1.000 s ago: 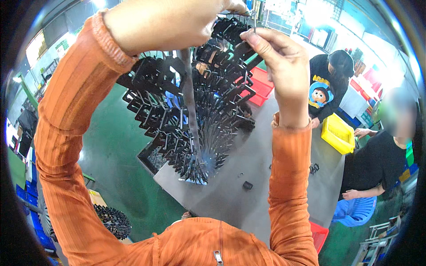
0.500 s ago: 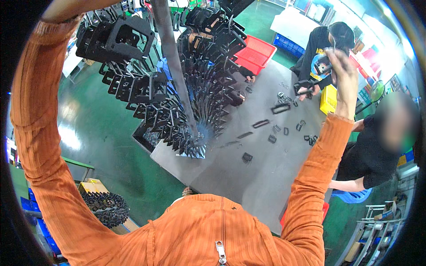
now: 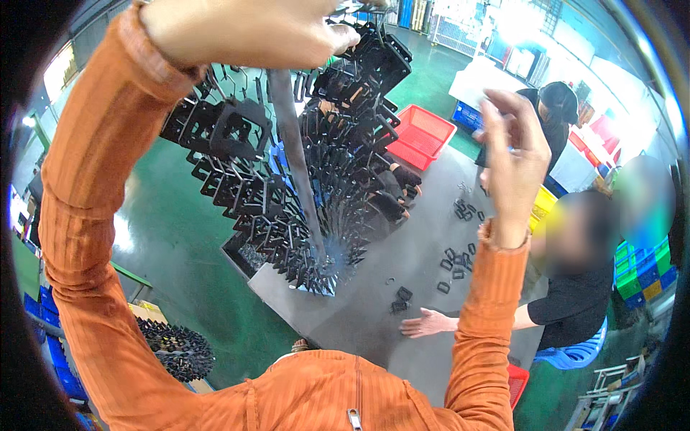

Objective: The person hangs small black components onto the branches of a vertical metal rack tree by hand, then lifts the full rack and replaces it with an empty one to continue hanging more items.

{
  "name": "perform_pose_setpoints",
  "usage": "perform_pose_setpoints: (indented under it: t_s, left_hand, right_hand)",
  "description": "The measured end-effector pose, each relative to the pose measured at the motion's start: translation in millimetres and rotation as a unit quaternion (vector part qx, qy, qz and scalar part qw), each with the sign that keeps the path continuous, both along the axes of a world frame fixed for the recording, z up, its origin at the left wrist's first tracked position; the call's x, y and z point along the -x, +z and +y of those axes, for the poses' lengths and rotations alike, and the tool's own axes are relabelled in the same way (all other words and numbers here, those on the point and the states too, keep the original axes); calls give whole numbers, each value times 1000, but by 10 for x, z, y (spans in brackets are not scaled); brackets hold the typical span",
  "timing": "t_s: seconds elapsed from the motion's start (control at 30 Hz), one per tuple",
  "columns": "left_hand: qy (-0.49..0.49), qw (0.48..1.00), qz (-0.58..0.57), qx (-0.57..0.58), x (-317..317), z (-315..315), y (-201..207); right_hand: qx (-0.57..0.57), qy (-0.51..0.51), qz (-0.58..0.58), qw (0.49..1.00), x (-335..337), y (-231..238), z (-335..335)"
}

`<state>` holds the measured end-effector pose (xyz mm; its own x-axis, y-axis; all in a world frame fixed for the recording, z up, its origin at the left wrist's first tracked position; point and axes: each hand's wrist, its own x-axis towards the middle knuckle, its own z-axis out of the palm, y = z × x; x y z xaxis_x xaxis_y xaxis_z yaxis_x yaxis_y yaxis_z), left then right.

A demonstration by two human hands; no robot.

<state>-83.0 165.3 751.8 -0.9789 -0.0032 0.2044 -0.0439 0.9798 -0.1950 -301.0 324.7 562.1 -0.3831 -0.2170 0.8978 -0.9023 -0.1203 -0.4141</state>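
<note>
A tall rack of black frame-shaped parts (image 3: 241, 129) rises round a grey pole (image 3: 291, 136), its lower end on the grey table. My left hand (image 3: 251, 32) is raised across the rack's top, nearest to the pole and the uppermost black parts. The upper edge cuts off most of its fingers, so what they touch is hidden. My right hand (image 3: 516, 154) is lifted to the right of the rack, above the table. Its fingers are loosely bent and apart, a little blurred, and nothing shows between them.
Small black frames (image 3: 458, 269) lie scattered on the grey table (image 3: 359, 327). A co-worker's hand (image 3: 428, 323) reaches over it from the right. Beyond are a red basket (image 3: 420, 133) and a yellow bin (image 3: 544, 205). Another bundle of black parts (image 3: 176, 348) stands lower left.
My left hand has come down into view and over the rack's top. My right hand has moved left and lower; the dark piece by its fingers is gone. A co-worker's hand now reaches over the table.
</note>
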Motion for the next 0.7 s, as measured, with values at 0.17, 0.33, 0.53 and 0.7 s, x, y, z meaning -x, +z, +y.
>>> perform_pose_setpoints:
  t_s: [0.17, 0.33, 0.53, 0.7]
  left_hand:
    - [44, 999, 8, -11, 16, 92, 18]
    - [-43, 994, 79, 62, -17, 68, -148]
    - [-49, 995, 60, 64, -7, 23, -253]
    - [-112, 983, 101, 105, -12, -29, -434]
  right_hand:
    - [80, -78, 165, 980, -746, 503, -639]
    - [58, -4, 49, 997, -773, 665, -877]
    - [-102, 422, -183, 882, -298, 634, -549]
    - [-87, 605, -232, 757, 139, 329, -279]
